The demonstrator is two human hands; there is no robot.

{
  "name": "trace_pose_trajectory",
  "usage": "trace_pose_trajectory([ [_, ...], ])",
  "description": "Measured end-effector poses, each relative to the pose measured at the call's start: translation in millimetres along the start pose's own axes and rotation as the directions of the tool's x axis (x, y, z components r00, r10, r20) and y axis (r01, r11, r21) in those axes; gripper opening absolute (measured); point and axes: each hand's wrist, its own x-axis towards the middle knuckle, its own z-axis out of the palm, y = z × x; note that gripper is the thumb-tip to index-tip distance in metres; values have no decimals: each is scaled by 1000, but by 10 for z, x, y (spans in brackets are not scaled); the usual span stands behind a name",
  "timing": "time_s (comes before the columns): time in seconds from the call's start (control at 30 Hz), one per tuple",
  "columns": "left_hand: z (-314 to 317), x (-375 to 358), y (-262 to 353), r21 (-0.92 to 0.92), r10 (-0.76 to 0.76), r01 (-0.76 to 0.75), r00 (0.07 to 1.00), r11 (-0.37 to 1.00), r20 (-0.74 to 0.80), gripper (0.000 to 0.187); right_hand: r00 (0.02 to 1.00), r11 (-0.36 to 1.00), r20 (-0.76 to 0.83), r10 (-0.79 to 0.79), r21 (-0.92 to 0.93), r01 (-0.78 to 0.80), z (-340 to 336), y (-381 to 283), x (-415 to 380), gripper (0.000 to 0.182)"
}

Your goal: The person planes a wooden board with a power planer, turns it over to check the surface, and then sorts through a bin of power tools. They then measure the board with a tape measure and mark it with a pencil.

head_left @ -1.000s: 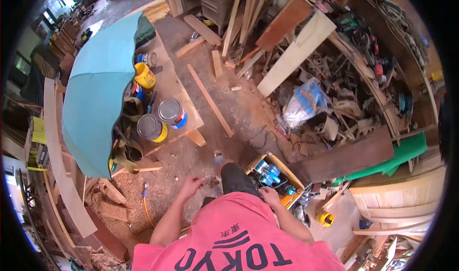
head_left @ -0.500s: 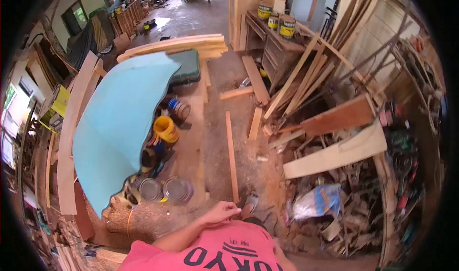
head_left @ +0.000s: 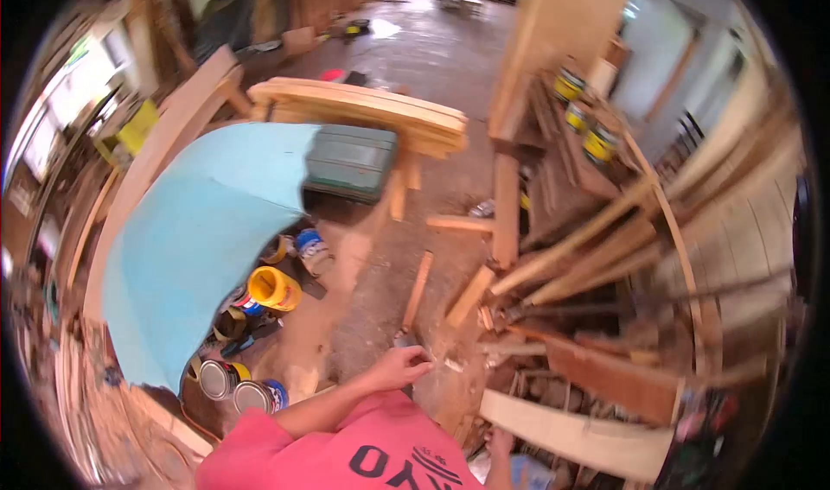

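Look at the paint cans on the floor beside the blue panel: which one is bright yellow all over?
The yellow can, lying tipped beside the blue panel. The two upright cans nearer the person have silver lids, and the can farther off is blue and white.

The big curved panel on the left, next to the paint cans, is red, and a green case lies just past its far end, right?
Not quite. The curved panel is light blue, not red, as the head view shows. The rest holds: paint cans stand beside it, and a green case lies just past its far end.
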Motion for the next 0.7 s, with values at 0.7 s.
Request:
trace_pose_trajectory([
  [0.7,-2113,2006,115,-274,-288,103,495,956,-820,59,458,568,588,-666,3,823,3191,-7342,2380,31],
])
